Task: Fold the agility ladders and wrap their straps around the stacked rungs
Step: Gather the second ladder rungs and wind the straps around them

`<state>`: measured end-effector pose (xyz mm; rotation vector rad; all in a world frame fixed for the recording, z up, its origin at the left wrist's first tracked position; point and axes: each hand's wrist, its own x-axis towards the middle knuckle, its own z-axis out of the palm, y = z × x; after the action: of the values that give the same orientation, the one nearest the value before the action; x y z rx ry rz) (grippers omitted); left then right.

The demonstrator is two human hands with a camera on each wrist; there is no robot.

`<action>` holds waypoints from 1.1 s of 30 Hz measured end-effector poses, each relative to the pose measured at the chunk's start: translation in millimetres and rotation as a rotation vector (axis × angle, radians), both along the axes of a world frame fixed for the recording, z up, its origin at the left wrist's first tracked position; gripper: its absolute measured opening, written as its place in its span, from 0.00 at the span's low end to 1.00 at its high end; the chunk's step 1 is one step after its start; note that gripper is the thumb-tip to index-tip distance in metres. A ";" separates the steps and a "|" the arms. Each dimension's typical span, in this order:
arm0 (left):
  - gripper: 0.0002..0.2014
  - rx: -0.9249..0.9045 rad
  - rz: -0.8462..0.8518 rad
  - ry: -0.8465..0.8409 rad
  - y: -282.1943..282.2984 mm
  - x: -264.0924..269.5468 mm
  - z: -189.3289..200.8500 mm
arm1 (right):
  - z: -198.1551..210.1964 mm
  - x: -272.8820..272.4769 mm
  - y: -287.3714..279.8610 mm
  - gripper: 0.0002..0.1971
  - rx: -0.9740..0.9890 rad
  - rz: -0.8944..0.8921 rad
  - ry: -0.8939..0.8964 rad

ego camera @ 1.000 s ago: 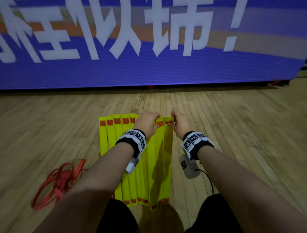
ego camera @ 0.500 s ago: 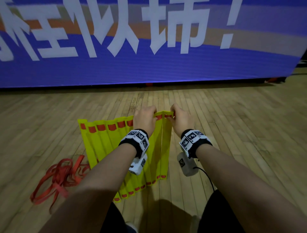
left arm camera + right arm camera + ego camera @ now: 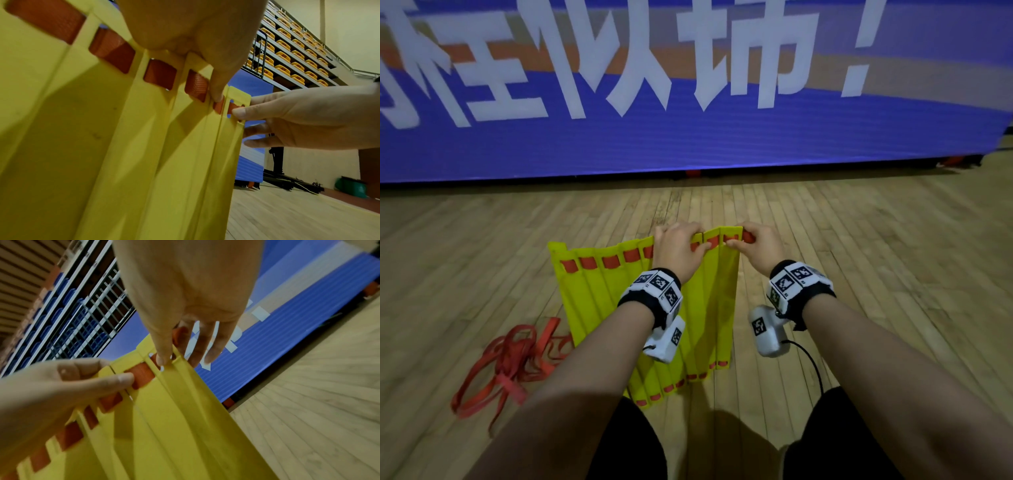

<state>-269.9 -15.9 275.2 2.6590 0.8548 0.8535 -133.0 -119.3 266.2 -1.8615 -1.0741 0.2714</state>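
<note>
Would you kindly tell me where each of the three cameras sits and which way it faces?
Head: worn on the head, facing forward and down at the yellow rungs on the floor; both forearms and hands show.
Left wrist: looks along the left hand at the rung tops; the right hand shows too.
Right wrist: looks along the right hand toward the blue banner.
Both wrist views share the pinched orange strap.

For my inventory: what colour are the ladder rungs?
Yellow rungs, clearest in the head view.

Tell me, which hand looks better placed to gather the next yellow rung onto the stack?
Probably the left hand. It grips the yellow rungs next to the ones fanned out leftward, while the right hand pinches the rightmost rung's edge, steadying that end.
</note>
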 end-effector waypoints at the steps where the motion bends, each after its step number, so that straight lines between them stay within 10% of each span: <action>1: 0.09 -0.009 -0.016 0.000 0.0 -0.7 1.0 | -1.8 0.2 2.3 0.08 -0.007 -0.023 -0.020; 16: 0.11 -0.019 -0.204 0.011 8.6 -5.8 -0.7 | -10.4 0.5 13.5 0.12 0.091 0.000 0.068; 33: 0.12 0.070 0.006 -0.049 -8.0 5.4 3.1 | -12.0 0.2 8.0 0.10 0.133 0.175 0.320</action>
<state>-264.5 -23.9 278.2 2.6840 0.8374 0.9624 -132.9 -111.4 254.2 -1.5449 -1.0058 0.5655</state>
